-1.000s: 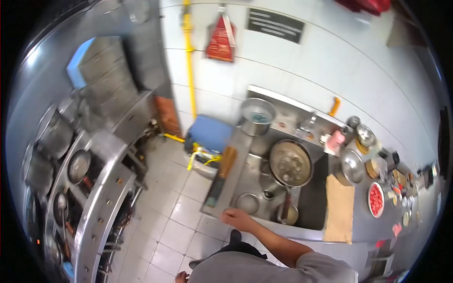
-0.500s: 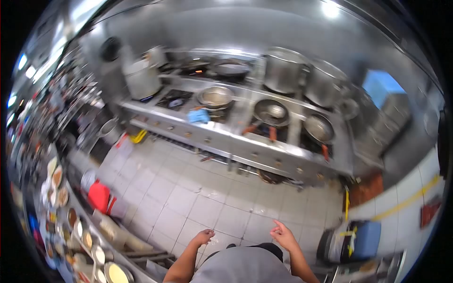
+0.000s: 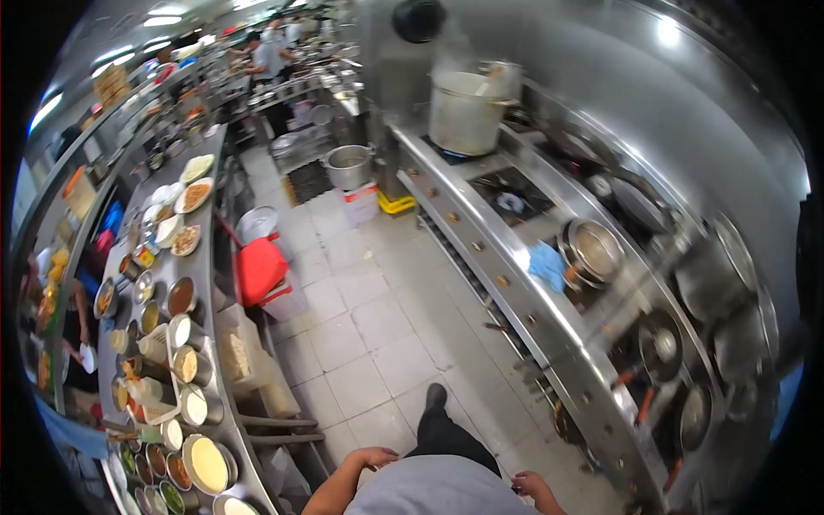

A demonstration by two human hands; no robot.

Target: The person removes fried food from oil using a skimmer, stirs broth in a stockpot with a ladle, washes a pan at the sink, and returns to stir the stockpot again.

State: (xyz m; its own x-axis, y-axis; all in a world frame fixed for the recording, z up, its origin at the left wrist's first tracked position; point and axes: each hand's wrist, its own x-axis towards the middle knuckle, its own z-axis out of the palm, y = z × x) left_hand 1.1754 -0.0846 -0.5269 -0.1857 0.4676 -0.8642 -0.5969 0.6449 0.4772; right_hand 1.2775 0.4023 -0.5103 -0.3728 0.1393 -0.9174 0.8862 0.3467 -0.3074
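My left hand (image 3: 376, 457) hangs beside the front of my grey shirt (image 3: 438, 487), its fingers loosely bent and nothing visible in them. On the other side, my right hand (image 3: 536, 487) is low beside my hip with fingers apart. A small dark spot shows at its fingertips; I cannot make out what it is. Neither hand touches the counter or the stove. Nearest to my left is the steel counter (image 3: 257, 481), with a round container of pale yellow contents (image 3: 209, 463) on it. A black shoe (image 3: 436, 397) is stepped forward on the tiles.
Along the right runs a stove (image 3: 549, 343) with woks, a blue cloth (image 3: 546, 264) and a big pot (image 3: 464, 112). A red-lidded bin (image 3: 261, 271) juts from the left. Ahead stand a metal pot (image 3: 348, 166) and a person (image 3: 268, 62). Tiled floor (image 3: 378, 335) runs between.
My view has turned left, from facing the stove to looking down the aisle. Both hands have dropped closer to my body, and one foot has come forward.
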